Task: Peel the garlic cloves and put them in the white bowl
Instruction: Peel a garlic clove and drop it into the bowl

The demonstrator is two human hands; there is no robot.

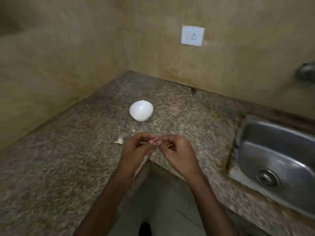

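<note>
Both my hands meet over the inner corner of the speckled counter [68, 167]. My left hand [136, 149] and my right hand [177, 152] pinch a small garlic clove [155, 142] between their fingertips; the clove is mostly hidden by the fingers. The white bowl [141, 110] stands on the counter beyond the hands, upright, with something pale at its bottom. A piece of garlic with a short stalk [120, 140] lies on the counter just left of my left hand. A small pale scrap [134, 130] lies between that piece and the bowl.
A steel sink [276, 160] with a round drain is set into the counter at the right. A tap [306, 71] juts from the wall at the far right. A white wall socket [192, 36] sits above the counter. Floor shows below my arms.
</note>
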